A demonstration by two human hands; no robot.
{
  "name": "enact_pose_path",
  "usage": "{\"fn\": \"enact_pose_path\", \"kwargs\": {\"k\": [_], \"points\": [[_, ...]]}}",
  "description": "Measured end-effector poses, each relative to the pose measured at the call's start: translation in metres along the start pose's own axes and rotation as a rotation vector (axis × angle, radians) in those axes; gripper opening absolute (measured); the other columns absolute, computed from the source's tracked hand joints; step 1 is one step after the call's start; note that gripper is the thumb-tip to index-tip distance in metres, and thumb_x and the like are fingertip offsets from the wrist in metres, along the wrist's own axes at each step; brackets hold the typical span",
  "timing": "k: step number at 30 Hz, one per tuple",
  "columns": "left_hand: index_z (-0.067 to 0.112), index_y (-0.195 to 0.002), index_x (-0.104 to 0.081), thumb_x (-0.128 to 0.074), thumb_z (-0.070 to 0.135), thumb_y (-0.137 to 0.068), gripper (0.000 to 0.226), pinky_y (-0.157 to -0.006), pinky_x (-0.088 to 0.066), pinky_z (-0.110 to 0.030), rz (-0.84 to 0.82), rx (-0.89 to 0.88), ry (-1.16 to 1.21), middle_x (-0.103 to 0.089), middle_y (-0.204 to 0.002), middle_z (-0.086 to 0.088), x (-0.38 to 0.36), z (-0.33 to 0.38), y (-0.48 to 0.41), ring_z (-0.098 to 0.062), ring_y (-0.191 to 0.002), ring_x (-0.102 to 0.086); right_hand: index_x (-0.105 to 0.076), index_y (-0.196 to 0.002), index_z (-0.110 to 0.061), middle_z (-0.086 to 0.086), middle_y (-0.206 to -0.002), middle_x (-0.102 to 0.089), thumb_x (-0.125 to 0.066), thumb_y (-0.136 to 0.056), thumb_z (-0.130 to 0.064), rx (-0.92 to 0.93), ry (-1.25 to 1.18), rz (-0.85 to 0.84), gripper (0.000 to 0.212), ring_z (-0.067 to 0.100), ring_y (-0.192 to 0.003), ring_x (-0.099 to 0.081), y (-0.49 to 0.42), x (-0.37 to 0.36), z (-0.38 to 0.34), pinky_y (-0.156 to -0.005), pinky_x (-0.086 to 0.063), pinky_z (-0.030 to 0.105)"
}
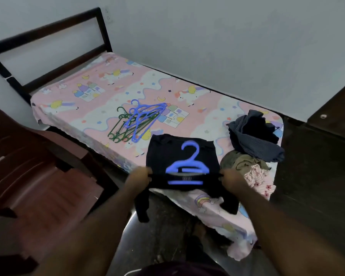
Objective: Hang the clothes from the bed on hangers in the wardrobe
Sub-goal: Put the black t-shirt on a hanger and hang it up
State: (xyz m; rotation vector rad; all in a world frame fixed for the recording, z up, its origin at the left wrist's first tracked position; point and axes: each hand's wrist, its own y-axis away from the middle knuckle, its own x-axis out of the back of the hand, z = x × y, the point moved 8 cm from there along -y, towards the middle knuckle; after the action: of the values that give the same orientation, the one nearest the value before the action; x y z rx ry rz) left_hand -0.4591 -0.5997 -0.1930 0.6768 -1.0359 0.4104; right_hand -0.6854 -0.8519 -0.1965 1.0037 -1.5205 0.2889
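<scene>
Hanger of blue plastic [187, 166] lies on a black fabric garment [161, 154] at the pink-sheeted bed's [108, 92] near end; left hand [140, 179] and right hand [232, 181] each pinch the garment's near edge.

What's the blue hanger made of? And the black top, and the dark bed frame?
The blue hanger looks like smooth moulded plastic: one bright even colour, thin rounded bars. The black top is soft cloth: it folds, and its sleeves hang limp. The dark bed frame has straight square bars; it may be painted metal or dark wood, I can't tell.
</scene>
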Motion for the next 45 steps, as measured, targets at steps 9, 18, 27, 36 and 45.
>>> {"fn": "enact_pose_path", "kwargs": {"k": [9, 18, 27, 36, 45], "points": [[0.007, -0.092, -0.075, -0.057, 0.017, -0.08, 0.023, -0.073, -0.049, -0.036, 0.586, -0.184, 0.212, -0.073, -0.088, -0.014, 0.137, 0.022, 0.004, -0.034, -0.082, -0.067, -0.071, -0.097, -0.008, 0.018, -0.091, -0.07, -0.05, -0.083, -0.004, 0.026, -0.1, 0.626, 0.025, 0.04, -0.087, -0.064, 0.015, 0.155, -0.049, -0.073, -0.052, 0.041], [0.016, -0.102, -0.072, -0.067, 0.018, -0.081, 0.021, -0.082, -0.051, -0.032, -0.062, 0.031, 0.112, -0.071, -0.1, -0.008, -0.039, -0.033, 0.03, -0.027, -0.098, -0.065, -0.068, -0.092, -0.012, 0.013, -0.096, -0.07, -0.053, -0.088, -0.012, -0.155, -0.087, 0.014, 0.015, 0.035, -0.093, -0.063, 0.046, -0.046, 0.0, -0.069, -0.043, 0.033], [0.007, -0.11, -0.065, -0.057, 0.007, -0.086, 0.026, -0.086, -0.044, -0.032, -0.186, -0.018, -0.015, -0.065, -0.113, -0.015, -0.034, -0.021, 0.025, -0.032, -0.108, -0.059, -0.069, -0.097, -0.008, 0.017, -0.101, -0.068, -0.061, -0.086, -0.014, -0.086, -0.042, -0.088, 0.016, 0.034, -0.098, -0.063, 0.042, -0.052, -0.002, -0.07, -0.039, 0.03], [0.001, -0.112, -0.069, -0.054, 0.0, -0.091, 0.026, -0.084, -0.046, -0.042, 0.66, -0.109, 0.126, -0.067, -0.107, -0.023, 0.174, 0.033, 0.01, -0.039, -0.099, -0.061, -0.072, -0.109, -0.007, 0.021, -0.1, -0.071, -0.052, -0.089, -0.004, 0.064, -0.207, 0.6, 0.028, 0.04, -0.092, -0.064, 0.018, 0.167, -0.063, -0.08, -0.053, 0.043], [0.008, -0.112, -0.068, -0.059, 0.008, -0.089, 0.024, -0.085, -0.042, -0.033, 0.162, -0.039, 0.09, -0.068, -0.108, -0.014, 0.024, -0.016, 0.033, -0.033, -0.105, -0.061, -0.068, -0.092, -0.015, 0.011, -0.087, -0.071, -0.053, -0.084, -0.01, -0.048, -0.133, 0.202, 0.018, 0.035, -0.087, -0.064, 0.04, 0.03, -0.029, -0.067, -0.051, 0.038]]}}
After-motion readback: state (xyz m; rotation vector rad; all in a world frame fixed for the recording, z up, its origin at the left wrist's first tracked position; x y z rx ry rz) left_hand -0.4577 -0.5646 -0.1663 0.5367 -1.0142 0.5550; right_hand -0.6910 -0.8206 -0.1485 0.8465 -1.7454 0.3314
